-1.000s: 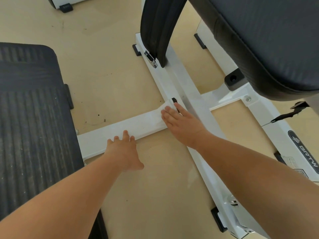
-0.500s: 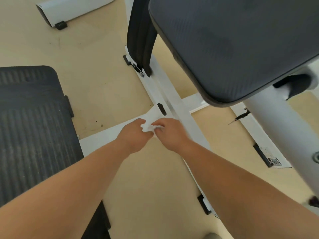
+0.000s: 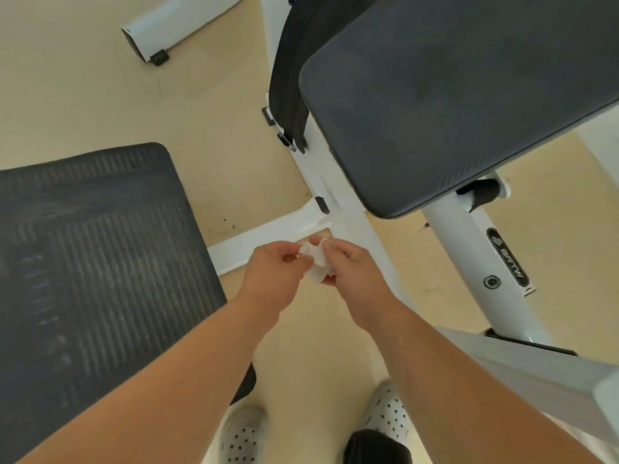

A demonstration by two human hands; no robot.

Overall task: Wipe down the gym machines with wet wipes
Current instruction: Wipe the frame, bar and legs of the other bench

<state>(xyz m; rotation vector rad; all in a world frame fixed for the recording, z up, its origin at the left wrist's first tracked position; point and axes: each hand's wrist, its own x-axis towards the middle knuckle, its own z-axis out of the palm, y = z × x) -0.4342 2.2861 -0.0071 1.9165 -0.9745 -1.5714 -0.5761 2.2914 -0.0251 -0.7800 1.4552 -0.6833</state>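
A small crumpled white wet wipe (image 3: 315,264) is held in the air between both hands, above the floor. My left hand (image 3: 273,271) pinches its left edge with curled fingers. My right hand (image 3: 351,266) grips its right side. Just beyond the hands lies the gym machine's white floor frame (image 3: 264,241), where a cross bar meets the long central beam. The machine's black padded seat (image 3: 452,95) hangs over the beam at the upper right.
A black ribbed foot plate (image 3: 90,249) fills the left side. A white upright post (image 3: 469,249) with a logo stands at the right, and a grey bar (image 3: 536,366) crosses the lower right. My two white perforated shoes (image 3: 244,437) stand on the beige floor. Another white frame end (image 3: 157,31) lies far left.
Both hands left the white frame, came together and lifted the wipe off it. My head rose, so the seat pad and my shoes came into view.
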